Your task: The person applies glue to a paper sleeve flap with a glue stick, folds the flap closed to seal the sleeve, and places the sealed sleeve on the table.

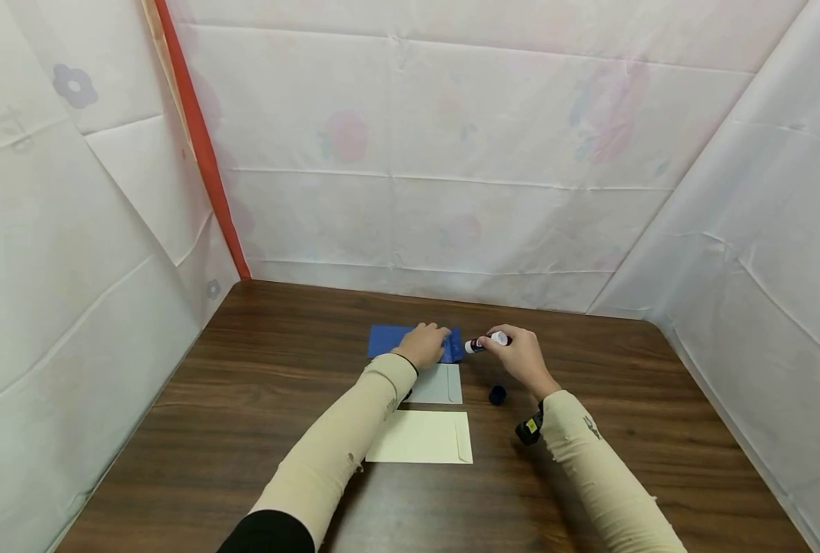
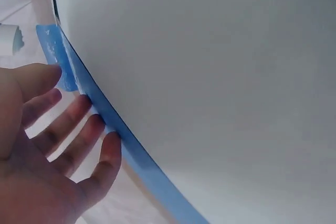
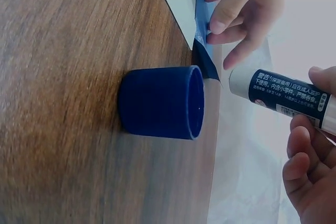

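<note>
A blue envelope point(image 1: 384, 340) lies crosswise near the back of the table, its flap point(image 2: 55, 51) folded out to the right and streaked with shiny wet glue. My left hand point(image 1: 422, 346) rests on this envelope, fingertips along the flap side and thumb by the fold. Just right of the flap, my right hand point(image 1: 522, 359) grips a glue stick point(image 3: 286, 95) by its lower end. The stick is uncapped, and its pale tip points toward the flap, apart from it. Below the right hand, the dark blue glue cap point(image 3: 157, 103) stands on the table.
A grey envelope point(image 1: 444, 386) lies in front of the blue one, partly under my left forearm. Nearer still is a cream envelope point(image 1: 419, 439). White patterned sheets point(image 1: 396, 153) surround the brown wooden table point(image 1: 257, 407) at the back and sides.
</note>
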### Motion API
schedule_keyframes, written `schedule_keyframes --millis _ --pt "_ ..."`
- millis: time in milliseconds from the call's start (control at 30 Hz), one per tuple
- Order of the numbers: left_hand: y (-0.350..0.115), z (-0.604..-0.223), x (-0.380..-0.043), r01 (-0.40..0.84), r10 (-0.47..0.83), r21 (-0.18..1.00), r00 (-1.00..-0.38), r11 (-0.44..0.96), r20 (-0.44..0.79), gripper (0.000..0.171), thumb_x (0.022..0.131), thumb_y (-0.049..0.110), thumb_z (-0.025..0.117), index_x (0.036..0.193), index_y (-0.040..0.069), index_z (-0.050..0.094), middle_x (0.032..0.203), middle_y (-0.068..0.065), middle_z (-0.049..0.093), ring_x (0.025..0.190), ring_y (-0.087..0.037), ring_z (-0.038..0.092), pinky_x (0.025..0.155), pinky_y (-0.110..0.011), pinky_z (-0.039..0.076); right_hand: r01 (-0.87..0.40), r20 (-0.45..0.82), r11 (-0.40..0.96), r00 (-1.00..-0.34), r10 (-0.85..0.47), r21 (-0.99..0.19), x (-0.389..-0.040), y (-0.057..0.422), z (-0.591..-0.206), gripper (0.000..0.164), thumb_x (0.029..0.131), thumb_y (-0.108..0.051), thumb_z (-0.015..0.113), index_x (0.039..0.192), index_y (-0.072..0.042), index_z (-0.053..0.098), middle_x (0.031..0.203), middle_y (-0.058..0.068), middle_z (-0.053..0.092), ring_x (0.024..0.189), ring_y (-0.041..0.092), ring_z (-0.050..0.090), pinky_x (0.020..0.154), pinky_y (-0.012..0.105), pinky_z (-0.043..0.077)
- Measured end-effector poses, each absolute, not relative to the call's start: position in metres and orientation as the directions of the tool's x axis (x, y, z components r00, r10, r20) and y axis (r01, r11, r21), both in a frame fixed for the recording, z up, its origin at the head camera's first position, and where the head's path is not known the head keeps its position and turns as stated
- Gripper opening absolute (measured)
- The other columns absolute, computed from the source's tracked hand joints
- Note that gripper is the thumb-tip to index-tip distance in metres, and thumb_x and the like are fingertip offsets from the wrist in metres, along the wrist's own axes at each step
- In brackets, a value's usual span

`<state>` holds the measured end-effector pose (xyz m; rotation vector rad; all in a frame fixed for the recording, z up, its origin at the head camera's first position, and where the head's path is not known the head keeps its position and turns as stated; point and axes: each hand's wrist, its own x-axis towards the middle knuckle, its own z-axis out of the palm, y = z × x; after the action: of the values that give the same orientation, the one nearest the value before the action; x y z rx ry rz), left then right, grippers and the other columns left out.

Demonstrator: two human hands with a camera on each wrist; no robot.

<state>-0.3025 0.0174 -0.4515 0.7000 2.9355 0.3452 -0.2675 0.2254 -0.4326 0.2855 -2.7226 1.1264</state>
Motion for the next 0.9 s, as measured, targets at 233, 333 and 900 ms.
schedule_keyframes --millis 233,333,900 --pt "0.031 -0.454 -0.305 0.422 0.432 0.097 -0.894 0.901 -0.119 0.052 0.104 0.017 0.044 0.152 0.033 0.032 0.147 -0.012 0.046 0.128 -0.034 0.048 0.082 -0.044 0.057 -0.256 0.251 0.696 -0.961 -0.112 -0.671 -0.269 0.227 -0.435 0.033 0.09 -0.032 0.071 0.104 -0.002 0.072 0.089 0.016 0.071 0.06 0.013 0.052 0.051 0.025 0.043" --pt "0.034 -0.452 -0.304 0.438 0.44 0.047 -0.888 0.898 -0.131 0.053 0.105 0.016 0.041 0.153 0.036 0.029 0.145 -0.012 0.047 0.125 -0.035 0.049 0.077 -0.042 0.058 -0.256 0.25 0.696 -0.962 -0.112 -0.671 -0.27 0.226 -0.435 0.034 0.09 -0.032 0.07 0.105 -0.002 0.072 0.089 0.016 0.071 0.059 0.013 0.052 0.051 0.025 0.043" --pt "0.036 -0.447 -0.303 0.442 0.44 0.023 -0.886 0.897 -0.15 0.049 0.106 0.016 0.038 0.15 0.038 0.036 0.144 -0.011 0.048 0.124 -0.034 0.051 0.081 -0.042 0.058 -0.237 0.246 0.678 -0.966 -0.085 -0.696 -0.271 0.228 -0.439 0.031 0.089 -0.031 0.071 0.103 -0.003 0.072 0.09 0.016 0.07 0.06 0.013 0.051 0.051 0.024 0.042"
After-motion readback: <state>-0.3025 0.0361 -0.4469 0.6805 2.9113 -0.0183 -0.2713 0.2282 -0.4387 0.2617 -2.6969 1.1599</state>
